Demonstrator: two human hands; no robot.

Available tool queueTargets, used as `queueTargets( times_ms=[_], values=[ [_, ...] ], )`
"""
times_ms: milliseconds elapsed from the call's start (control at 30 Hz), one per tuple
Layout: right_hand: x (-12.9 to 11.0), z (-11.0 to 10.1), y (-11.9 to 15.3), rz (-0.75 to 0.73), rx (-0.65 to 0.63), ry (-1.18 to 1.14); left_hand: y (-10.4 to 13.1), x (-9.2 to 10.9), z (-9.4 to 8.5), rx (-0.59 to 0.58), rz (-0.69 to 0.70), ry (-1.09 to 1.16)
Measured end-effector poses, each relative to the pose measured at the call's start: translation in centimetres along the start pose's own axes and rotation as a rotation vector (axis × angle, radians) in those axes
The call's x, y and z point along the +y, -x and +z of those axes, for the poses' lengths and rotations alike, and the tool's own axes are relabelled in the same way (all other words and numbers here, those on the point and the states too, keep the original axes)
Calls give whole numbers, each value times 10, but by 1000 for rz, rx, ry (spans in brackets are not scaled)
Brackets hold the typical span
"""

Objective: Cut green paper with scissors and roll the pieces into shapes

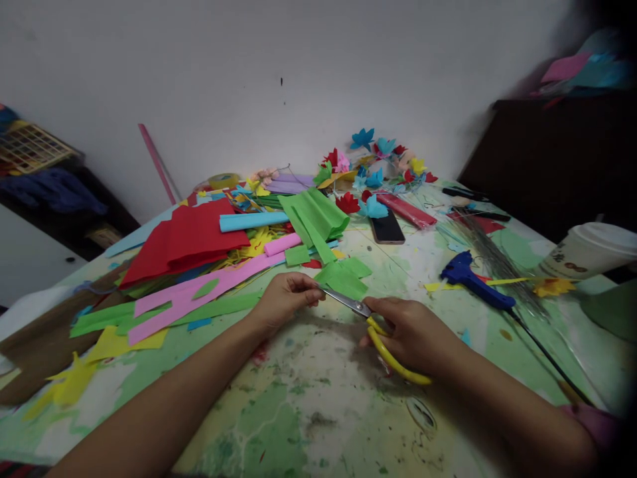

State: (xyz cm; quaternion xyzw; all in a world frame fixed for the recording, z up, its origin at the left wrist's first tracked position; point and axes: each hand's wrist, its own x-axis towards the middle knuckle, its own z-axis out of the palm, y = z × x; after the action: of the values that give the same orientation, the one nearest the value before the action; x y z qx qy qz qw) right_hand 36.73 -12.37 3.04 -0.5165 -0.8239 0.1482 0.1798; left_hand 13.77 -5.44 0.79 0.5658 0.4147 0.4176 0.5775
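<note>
In my right hand (411, 332) is a pair of scissors (351, 302) with yellow handles, its blades pointing left. My left hand (290, 297) is pinched at the tips of the blades; what its fingers hold, if anything, is too small to make out. Just beyond the blades lie green crepe paper pieces (343, 277). A larger folded green crepe sheet (316, 216) lies behind them, with a pink paper roll (283, 244) to its left.
Red paper (184, 236), a blue roll (253, 221) and pink strips (209, 282) cover the left side. Paper flowers (381, 162) stand at the back, near a phone (388, 229). A blue glue gun (475, 282), wires (497, 259) and a cup (592, 249) are on the right.
</note>
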Motion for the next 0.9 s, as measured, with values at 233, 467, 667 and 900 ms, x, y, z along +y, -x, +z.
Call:
queueTargets(
  times_ms=[233, 467, 667, 900],
  values=[
    [1, 3, 0, 1, -42, 28, -3, 9, -13, -155, -93, -136],
    [9, 6, -1, 27, 88, 87, -4, 7, -11, -156, -86, -71],
    [15, 6, -2, 29, 160, 160, 0, 0, 2, -58, -73, 231],
    [12, 9, -2, -35, 134, 206, 6, 3, 11, 60, -107, 429]
  ],
)
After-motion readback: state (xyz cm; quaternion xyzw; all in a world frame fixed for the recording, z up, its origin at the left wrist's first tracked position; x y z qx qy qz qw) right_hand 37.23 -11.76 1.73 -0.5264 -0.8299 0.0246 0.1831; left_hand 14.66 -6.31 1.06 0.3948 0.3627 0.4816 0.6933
